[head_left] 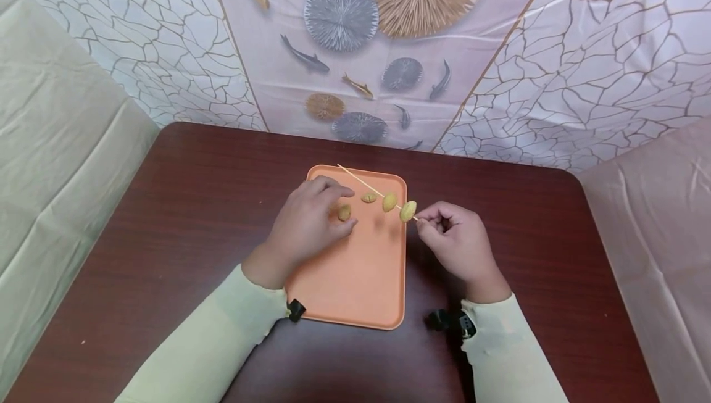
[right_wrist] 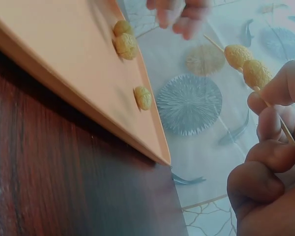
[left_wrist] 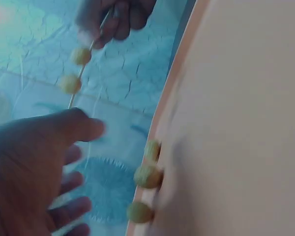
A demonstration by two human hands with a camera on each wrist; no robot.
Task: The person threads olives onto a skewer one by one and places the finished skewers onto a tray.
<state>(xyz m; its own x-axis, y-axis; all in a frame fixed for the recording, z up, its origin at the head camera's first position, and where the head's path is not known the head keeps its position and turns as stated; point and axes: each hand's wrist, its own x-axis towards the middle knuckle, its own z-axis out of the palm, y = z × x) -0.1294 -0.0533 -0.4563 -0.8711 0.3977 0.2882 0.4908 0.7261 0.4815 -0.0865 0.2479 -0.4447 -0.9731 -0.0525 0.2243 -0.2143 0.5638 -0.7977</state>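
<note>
My right hand pinches the lower end of a thin wooden skewer, which slants up to the left over the tray. Two wrinkled, yellow-green oval fruits, one nearer the hand and one farther along, are threaded on it. On the orange tray lie three similar loose fruits, seen together in both wrist views. My left hand hovers over the tray's left side, thumb and fingers apart around a loose fruit in the head view. Nothing is held between those fingers.
Underneath the tray is a dark reddish-brown table. A patterned cloth backdrop hangs behind its far edge, and plain pale cloth hangs along the sides. Black straps show at both sleeve cuffs.
</note>
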